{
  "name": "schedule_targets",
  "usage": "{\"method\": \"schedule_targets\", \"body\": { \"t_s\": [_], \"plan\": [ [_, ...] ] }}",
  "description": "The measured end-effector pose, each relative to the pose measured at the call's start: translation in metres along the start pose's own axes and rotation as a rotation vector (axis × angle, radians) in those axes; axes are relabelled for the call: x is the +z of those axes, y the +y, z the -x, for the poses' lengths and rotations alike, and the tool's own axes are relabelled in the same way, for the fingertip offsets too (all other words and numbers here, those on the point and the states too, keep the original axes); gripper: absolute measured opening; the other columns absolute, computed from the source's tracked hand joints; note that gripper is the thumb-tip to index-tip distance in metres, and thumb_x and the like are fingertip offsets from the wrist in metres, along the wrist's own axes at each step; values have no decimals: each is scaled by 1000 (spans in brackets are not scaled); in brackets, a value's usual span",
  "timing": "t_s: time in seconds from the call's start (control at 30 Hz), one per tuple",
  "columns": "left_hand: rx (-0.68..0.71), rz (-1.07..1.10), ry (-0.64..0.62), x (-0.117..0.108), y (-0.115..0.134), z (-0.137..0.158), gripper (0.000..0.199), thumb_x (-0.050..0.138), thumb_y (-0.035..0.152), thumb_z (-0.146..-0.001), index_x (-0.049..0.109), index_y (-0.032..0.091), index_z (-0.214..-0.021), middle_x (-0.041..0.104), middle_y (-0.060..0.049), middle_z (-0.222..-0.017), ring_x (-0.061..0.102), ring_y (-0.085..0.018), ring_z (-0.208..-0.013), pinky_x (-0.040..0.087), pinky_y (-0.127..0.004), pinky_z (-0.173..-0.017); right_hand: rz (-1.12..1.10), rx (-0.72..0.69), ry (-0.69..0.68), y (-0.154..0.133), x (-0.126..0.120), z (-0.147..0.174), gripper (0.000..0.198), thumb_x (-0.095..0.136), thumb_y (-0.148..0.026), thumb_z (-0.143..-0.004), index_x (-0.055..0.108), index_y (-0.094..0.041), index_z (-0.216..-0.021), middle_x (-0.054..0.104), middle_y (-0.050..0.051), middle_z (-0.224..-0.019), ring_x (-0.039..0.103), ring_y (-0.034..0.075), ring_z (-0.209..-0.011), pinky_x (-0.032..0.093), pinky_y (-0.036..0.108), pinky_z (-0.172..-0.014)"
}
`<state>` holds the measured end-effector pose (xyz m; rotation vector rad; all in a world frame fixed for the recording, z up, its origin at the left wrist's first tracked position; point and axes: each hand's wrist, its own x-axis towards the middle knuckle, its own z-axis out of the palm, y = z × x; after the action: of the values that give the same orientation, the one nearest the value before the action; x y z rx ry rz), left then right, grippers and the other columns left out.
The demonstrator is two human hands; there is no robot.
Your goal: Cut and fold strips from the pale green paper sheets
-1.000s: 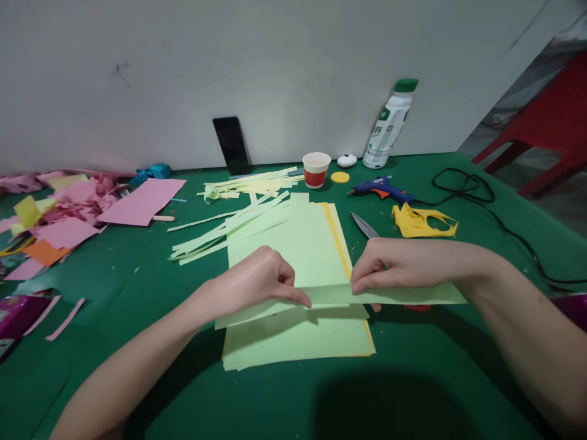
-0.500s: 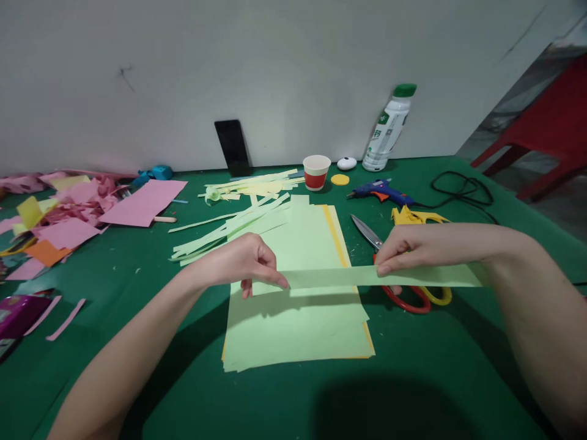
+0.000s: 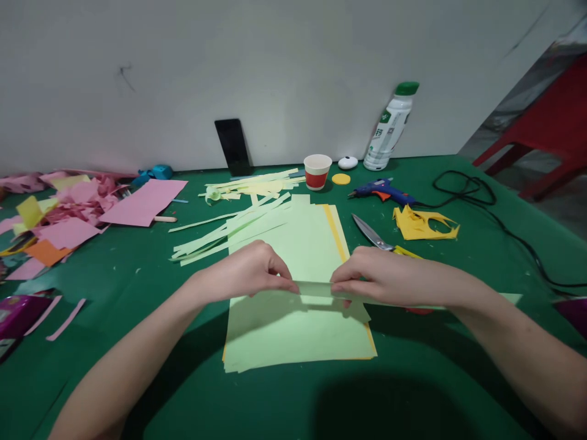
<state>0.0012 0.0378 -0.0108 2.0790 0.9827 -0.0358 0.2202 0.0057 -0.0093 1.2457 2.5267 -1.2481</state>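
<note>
While both my hands meet over green paper stack (image 3: 293, 330), left hand (image 3: 247, 272) pinches near end of light green strip (image 3: 316, 289), fingertips closed on it. Right hand (image 3: 383, 276) pinches same strip just beside, fingers closed; strip runs under right wrist, far end showing at right. Scissors (image 3: 373, 234) lie behind right hand, partly hidden. Loose cut strips (image 3: 229, 229) lie beyond left hand on green table (image 3: 137, 287).

A long, narrow strip of light green paper (image 3: 316, 291) was held level just above the stack of light green sheets (image 3: 298, 333), running left to right. Only its short middle stretch showed between the pinching fingers; its right end (image 3: 511, 298) poked out far to the right, over the green table.
</note>
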Motion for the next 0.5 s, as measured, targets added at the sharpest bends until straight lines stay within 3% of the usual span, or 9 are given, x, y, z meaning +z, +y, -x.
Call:
{"method": "schedule_targets", "body": {
  "t_s": [0.07, 0.13, 0.23, 0.33, 0.4, 0.5],
  "plan": [
    [-21, -16, 69, -10, -6, 0, 32, 57, 43, -73, 71, 15, -70, 56, 1, -48, 33, -5, -39, 25, -18, -36, 29, 37, 45, 2, -4, 2, 31, 35, -27, -84, 56, -16, -64, 51, -1, -57, 36, 9, -48, 24, 24, -47],
    [-15, -30, 241, -16, -9, 0, 29, 57, 42, -73, 71, 16, -72, 63, -1, -59, 45, -8, -48, 33, -19, -42, 58, 73, 109, 2, -6, 3, 32, 35, -28, -84, 52, -16, -60, 50, -1, -57, 38, 9, -49, 25, 24, -49],
    [125, -64, 496, -11, -6, -1, 24, 55, 37, -77, 69, 18, -80, 67, -3, -82, 57, -14, -73, 44, -22, -64, 81, 73, 155, -1, -4, 2, 32, 33, -26, -84, 44, -16, -56, 46, -3, -55, 38, 9, -49, 26, 24, -51],
    [290, -119, 455, 10, 4, -4, 20, 52, 30, -81, 66, 17, -89, 66, -4, -91, 59, -14, -82, 44, -25, -74, 128, 63, 165, -3, 2, 0, 31, 32, -27, -85, 46, -17, -59, 44, -3, -55, 40, 10, -52, 26, 24, -52],
    [360, -175, 398, 26, 8, -7, 19, 52, 27, -81, 66, 16, -88, 67, -4, -85, 59, -15, -79, 45, -25, -69, 160, 74, 173, -6, 5, -1, 31, 33, -29, -85, 47, -18, -60, 43, -3, -56, 40, 11, -55, 25, 24, -51],
    [411, -206, 414, 40, 9, -9, 18, 50, 23, -82, 66, 15, -83, 67, -4, -77, 59, -14, -71, 45, -24, -62, 163, 80, 176, -10, 9, 0, 32, 35, -29, -85, 43, -18, -56, 38, -4, -52, 35, 9, -51, 22, 23, -48]
  ]
}}
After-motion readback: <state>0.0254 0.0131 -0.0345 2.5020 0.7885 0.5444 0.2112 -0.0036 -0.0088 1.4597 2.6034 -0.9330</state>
